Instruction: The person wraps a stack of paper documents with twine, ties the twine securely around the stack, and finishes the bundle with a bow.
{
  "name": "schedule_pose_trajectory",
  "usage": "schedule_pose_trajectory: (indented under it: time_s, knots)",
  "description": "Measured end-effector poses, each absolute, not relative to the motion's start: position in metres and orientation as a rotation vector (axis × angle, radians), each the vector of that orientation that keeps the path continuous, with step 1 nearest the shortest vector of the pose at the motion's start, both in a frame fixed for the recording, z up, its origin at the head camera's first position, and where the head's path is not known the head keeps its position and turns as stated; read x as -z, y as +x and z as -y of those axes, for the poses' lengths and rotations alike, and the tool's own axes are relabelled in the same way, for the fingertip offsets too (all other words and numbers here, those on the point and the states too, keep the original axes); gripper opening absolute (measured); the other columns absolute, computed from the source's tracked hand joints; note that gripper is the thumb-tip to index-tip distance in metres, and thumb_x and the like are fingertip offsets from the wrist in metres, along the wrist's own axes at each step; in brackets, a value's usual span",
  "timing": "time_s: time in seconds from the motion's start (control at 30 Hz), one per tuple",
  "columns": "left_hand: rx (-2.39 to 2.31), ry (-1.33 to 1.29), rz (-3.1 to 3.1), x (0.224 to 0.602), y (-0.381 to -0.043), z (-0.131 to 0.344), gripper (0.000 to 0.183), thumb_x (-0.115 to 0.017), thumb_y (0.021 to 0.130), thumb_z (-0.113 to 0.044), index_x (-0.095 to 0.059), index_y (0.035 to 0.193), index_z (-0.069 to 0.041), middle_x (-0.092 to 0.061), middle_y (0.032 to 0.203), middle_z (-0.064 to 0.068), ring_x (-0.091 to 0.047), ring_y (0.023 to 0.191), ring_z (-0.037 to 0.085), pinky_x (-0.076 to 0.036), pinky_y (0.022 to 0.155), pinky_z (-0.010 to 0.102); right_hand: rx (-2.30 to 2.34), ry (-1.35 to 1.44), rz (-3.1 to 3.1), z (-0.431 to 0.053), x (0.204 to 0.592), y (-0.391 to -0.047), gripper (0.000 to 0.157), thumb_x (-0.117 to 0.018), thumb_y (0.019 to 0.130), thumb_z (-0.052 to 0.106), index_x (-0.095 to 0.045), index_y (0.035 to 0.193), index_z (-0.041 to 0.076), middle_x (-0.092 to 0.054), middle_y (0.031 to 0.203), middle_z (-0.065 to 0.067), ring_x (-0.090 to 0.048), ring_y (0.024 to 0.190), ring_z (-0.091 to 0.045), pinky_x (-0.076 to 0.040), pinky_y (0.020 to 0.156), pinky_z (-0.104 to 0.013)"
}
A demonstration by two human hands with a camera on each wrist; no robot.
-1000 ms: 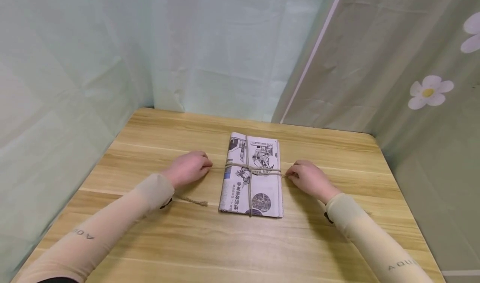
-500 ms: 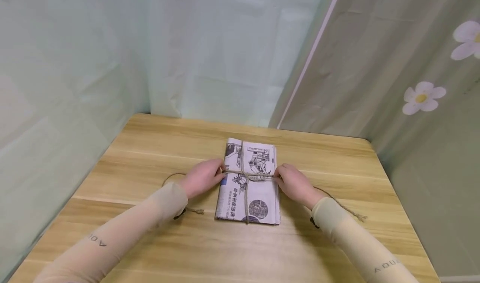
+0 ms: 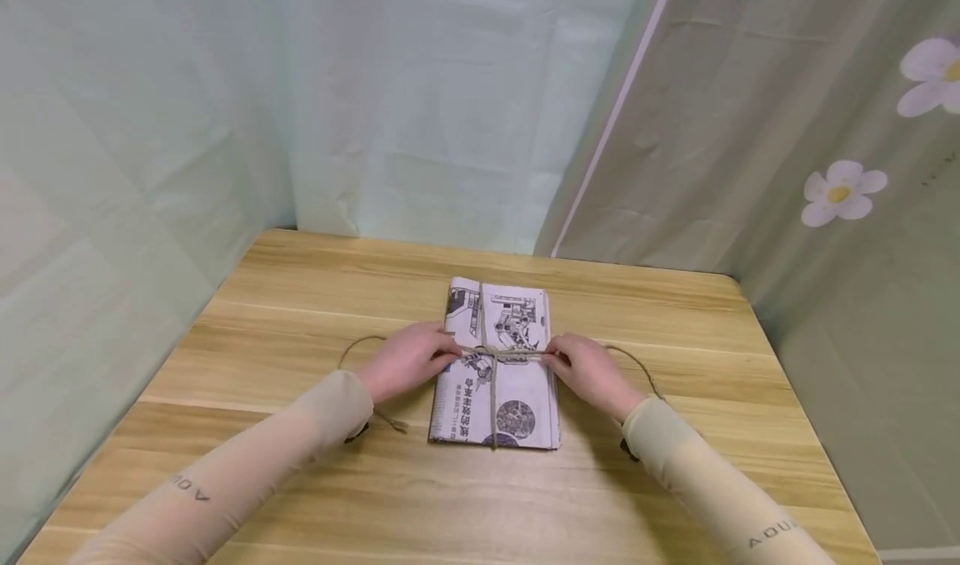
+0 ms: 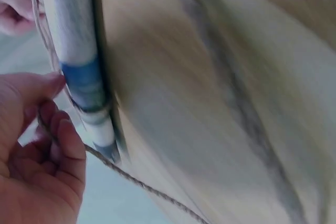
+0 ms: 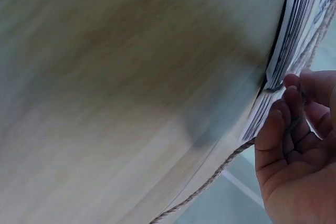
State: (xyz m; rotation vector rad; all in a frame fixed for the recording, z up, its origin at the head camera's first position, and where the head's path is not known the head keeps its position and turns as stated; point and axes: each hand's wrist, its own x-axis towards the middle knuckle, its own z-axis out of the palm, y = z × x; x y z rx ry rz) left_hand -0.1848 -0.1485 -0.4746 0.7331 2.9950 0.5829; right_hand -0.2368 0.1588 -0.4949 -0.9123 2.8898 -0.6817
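A folded stack of newspaper (image 3: 521,390) lies on the wooden table, with brown twine (image 3: 493,398) running over it lengthwise and crosswise. The strands meet near the middle of its top. At the stack's left edge my left hand (image 3: 408,358) pinches one end of the twine between thumb and fingers. My right hand (image 3: 588,369) grips the other end at the right edge. Between the hands the twine stretches nearly straight. Loose tails trail from both hands; the left wrist view shows a twine tail (image 4: 142,183) below the fingers, and the right wrist view another twine tail (image 5: 210,179).
The wooden table (image 3: 315,273) has pale curtains (image 3: 420,115) behind and to its left. A grey-green curtain (image 3: 847,315) with white flowers hangs at the right, close to the table's edge.
Both hands have come inward from beside the stack to its edges, each still pinching the twine. Slack loops of twine now show beyond each hand. The head view has shifted slightly.
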Motion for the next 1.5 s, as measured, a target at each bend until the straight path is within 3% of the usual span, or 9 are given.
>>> schedule_pose_trajectory:
  time_s: [0.27,0.43,0.57,0.77,1.0,1.17,1.3,1.5]
  knots:
    - [-0.524,0.747,-2.972,0.48,-0.188,0.161,0.031,-0.058,0.098,-0.013,-0.069,0.126,-0.02,-0.067,0.103,0.001,-0.061,0.089,0.016,-0.052,0.083,0.037,0.715,-0.877,-2.801,-0.163,0.492,-0.241,0.019,-0.065,0.097,0.021,-0.074,0.113,0.017,-0.071,0.113,-0.002,-0.065,0.107,-0.022,-0.05,0.096,-0.043]
    - [-0.697,0.64,-2.927,0.482,-0.192,0.165,0.021,-0.058,0.099,-0.015,-0.068,0.117,-0.015,-0.068,0.104,0.001,-0.063,0.095,0.017,-0.053,0.087,0.038,0.725,-0.871,-2.728,-0.169,0.489,-0.242,0.024,-0.063,0.098,0.018,-0.072,0.12,0.02,-0.069,0.12,-0.001,-0.062,0.113,-0.021,-0.048,0.1,-0.042]
    - [-0.782,0.541,-2.897,0.481,-0.195,0.167,0.009,-0.061,0.098,-0.017,-0.063,0.106,-0.017,-0.063,0.091,-0.006,-0.059,0.083,0.012,-0.053,0.077,0.032,0.714,-0.891,-2.72,-0.174,0.485,-0.243,0.024,-0.064,0.097,0.016,-0.073,0.119,0.02,-0.07,0.119,0.0,-0.062,0.113,-0.021,-0.048,0.099,-0.043]
    - [-0.771,0.509,-2.911,0.479,-0.198,0.168,0.007,-0.062,0.097,-0.018,-0.062,0.104,-0.016,-0.064,0.094,-0.005,-0.06,0.086,0.012,-0.054,0.079,0.032,0.703,-0.912,-2.749,-0.174,0.482,-0.248,0.022,-0.066,0.096,0.017,-0.074,0.116,0.02,-0.071,0.116,0.0,-0.063,0.111,-0.02,-0.049,0.098,-0.042]
    - [-0.705,0.523,-2.943,0.48,-0.198,0.173,0.009,-0.063,0.098,-0.023,-0.064,0.103,-0.016,-0.063,0.09,-0.006,-0.059,0.081,0.011,-0.053,0.077,0.033,0.71,-0.826,-2.823,-0.172,0.487,-0.25,0.006,-0.068,0.095,0.021,-0.071,0.097,0.016,-0.068,0.09,0.004,-0.061,0.08,-0.014,-0.053,0.074,-0.036]
    - [-0.63,0.575,-2.978,0.478,-0.195,0.185,0.017,-0.063,0.099,-0.025,-0.07,0.109,-0.013,-0.067,0.101,-0.002,-0.062,0.094,0.015,-0.052,0.089,0.038,0.706,-0.808,-2.834,-0.174,0.49,-0.25,0.006,-0.067,0.096,0.022,-0.069,0.095,0.016,-0.065,0.086,0.006,-0.057,0.073,-0.012,-0.05,0.067,-0.033]
    - [-0.527,0.63,-3.011,0.473,-0.194,0.198,0.02,-0.062,0.099,-0.022,-0.072,0.111,-0.01,-0.067,0.104,0.002,-0.063,0.097,0.02,-0.052,0.09,0.042,0.678,-0.838,-2.837,-0.175,0.489,-0.25,0.007,-0.066,0.097,0.02,-0.071,0.098,0.015,-0.068,0.089,0.004,-0.058,0.076,-0.012,-0.051,0.07,-0.034]
    - [-0.392,0.622,-3.118,0.462,-0.197,0.226,0.014,-0.067,0.096,-0.017,-0.074,0.104,-0.009,-0.067,0.097,0.004,-0.065,0.089,0.023,-0.055,0.081,0.043,0.55,-0.972,-2.897,-0.181,0.481,-0.25,0.014,-0.065,0.097,0.016,-0.074,0.104,0.01,-0.072,0.1,-0.004,-0.066,0.093,-0.023,-0.054,0.085,-0.043]
